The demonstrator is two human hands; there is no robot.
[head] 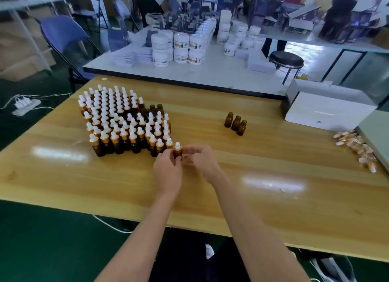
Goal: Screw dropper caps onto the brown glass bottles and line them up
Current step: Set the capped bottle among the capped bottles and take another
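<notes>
The left hand (168, 170) curls its fingers round the lower body of a small brown glass bottle (177, 153), which stands upright on the glossy wooden table (210, 187). The right hand (202, 161) meets the bottle from the other side, its curled fingertips pinching it just below the cap. A gold-collared white dropper cap (177, 146) sits on the bottle's neck; how far it is screwed down cannot be told.

Touching the held bottle on the left-hand side, and running beyond and left of the left hand, stands a dense block of capped brown bottles (126, 123) in close rows. At the block's far edge a few uncapped brown bottles (155, 108) are visible.

Beyond and right of the right hand, well apart from it, three open brown glass bottles (235, 123) stand in a short diagonal line, touching one another. The dark glass hides any contents.

Far right of the right hand, a loose pile of gold-and-white dropper caps (357, 149) lies near the table edge, beside a white rectangular box (328, 111).

Beyond the wooden table, a white table (210, 75) carries stacked white lidded jars (181, 48).
</notes>
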